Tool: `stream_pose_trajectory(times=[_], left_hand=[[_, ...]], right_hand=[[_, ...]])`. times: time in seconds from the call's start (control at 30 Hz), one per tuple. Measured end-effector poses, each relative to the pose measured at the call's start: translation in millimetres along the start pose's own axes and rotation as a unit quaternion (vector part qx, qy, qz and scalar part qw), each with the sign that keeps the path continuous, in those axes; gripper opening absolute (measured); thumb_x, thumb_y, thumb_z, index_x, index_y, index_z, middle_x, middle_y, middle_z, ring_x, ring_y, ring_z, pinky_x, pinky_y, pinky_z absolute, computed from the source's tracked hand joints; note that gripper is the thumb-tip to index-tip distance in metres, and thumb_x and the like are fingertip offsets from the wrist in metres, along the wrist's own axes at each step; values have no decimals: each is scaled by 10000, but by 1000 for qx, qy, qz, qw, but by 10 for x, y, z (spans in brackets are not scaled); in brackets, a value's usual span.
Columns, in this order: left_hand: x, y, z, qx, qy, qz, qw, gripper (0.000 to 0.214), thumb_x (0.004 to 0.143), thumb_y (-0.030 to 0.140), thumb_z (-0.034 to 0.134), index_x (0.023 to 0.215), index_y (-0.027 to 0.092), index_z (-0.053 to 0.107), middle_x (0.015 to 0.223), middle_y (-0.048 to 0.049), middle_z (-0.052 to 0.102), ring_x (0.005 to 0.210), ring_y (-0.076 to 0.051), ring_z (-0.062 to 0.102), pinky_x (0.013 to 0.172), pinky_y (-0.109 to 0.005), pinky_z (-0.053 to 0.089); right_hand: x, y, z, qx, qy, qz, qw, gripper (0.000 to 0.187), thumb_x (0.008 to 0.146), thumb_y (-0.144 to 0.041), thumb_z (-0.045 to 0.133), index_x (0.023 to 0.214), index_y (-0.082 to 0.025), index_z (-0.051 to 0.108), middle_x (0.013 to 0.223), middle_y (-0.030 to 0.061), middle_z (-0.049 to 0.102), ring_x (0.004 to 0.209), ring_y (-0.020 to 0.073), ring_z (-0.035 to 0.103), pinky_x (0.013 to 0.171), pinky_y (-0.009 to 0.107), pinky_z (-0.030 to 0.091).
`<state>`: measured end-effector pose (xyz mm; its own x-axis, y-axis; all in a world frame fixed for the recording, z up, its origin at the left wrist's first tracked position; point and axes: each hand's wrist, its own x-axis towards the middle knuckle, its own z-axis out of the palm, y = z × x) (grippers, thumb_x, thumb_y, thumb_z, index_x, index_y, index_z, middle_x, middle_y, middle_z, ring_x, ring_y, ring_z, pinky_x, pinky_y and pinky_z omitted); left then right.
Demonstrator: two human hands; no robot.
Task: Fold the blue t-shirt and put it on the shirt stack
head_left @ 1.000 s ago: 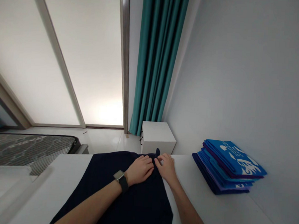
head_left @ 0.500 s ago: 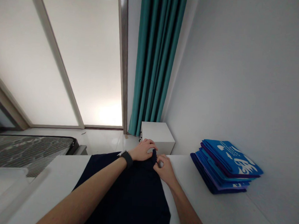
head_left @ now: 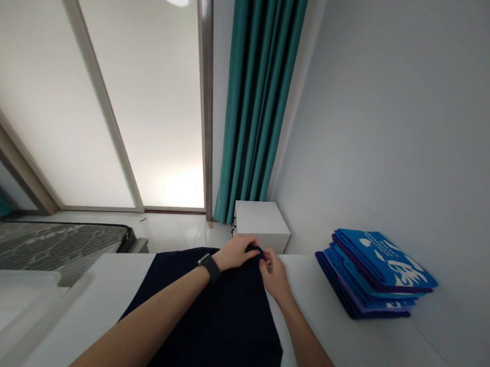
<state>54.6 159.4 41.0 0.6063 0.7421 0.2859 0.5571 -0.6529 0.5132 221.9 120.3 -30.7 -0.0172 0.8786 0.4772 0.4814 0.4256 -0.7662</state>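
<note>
A dark navy garment (head_left: pixel 219 326) lies spread over the white table (head_left: pixel 315 326) in front of me, and its far edge is bunched up between my hands. My left hand (head_left: pixel 236 253), with a dark watch on the wrist, pinches that raised edge between thumb and fingers. Just right of it, my right hand (head_left: pixel 275 275) has its fingertips closed on the same edge. The exact fold between the fingertips is too dark to make out.
A stack of folded blue and purple clothes (head_left: pixel 374 274) with white print sits at the right by the wall. Beyond the table stand a white cabinet (head_left: pixel 261 218) and a teal curtain (head_left: pixel 261 96). A grey patterned mattress (head_left: pixel 46 246) lies at the left.
My right hand's fingers have closed in on the garment's edge, nearer my left hand. The lifted bit of cloth has dropped lower. The view has shifted slightly.
</note>
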Motion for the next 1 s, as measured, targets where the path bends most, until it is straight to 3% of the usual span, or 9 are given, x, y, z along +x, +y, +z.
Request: stream_pose_trajectory(times=[0.2,0.33,0.47,0.63,0.8,1.0], left_hand=[[-73,-21,50,63,-31,-6,998,243,891,232,560,1132,202,574,1017,-39,693,942,-196,639,849,-295,448],[-115,-126,-12,117,-55,-6,992,140,903,203,522,982,197,637,1034,-43,698,996,-212,625,908,-350,413],[-190,-191,-109,160,-25,-18,987,157,934,241,485,988,190,624,1029,-61,685,999,-228,610,909,-383,395],[-284,-84,-69,221,-38,41,974,129,956,250,463,958,186,575,953,-52,664,875,-201,622,839,-327,421],[-343,-36,-8,248,-65,68,964,94,948,259,489,986,202,555,994,-54,649,885,-200,618,793,-308,418],[-385,-221,-265,288,-65,34,955,100,911,279,545,896,195,598,902,-65,674,882,-228,626,849,-371,368]], right_hand=[[-22,11,-2,-68,28,-29,997,192,887,-292,428,832,-214,594,772,32,629,748,184,560,701,290,424],[-32,21,-4,-73,46,-27,996,173,883,-275,425,837,-211,579,769,28,626,751,184,566,710,288,427],[-24,11,11,-79,38,-10,996,177,889,-282,414,803,-217,554,722,12,604,700,174,560,678,282,430],[-19,-9,22,-84,20,-41,995,165,875,-321,494,962,-214,585,909,53,655,842,204,595,767,324,459],[-50,2,4,-108,44,-90,989,261,962,-350,407,857,-220,608,833,55,647,826,209,579,785,342,443],[-78,22,4,-118,79,-107,984,304,983,-377,379,890,-215,618,837,67,651,810,208,583,779,351,450]])
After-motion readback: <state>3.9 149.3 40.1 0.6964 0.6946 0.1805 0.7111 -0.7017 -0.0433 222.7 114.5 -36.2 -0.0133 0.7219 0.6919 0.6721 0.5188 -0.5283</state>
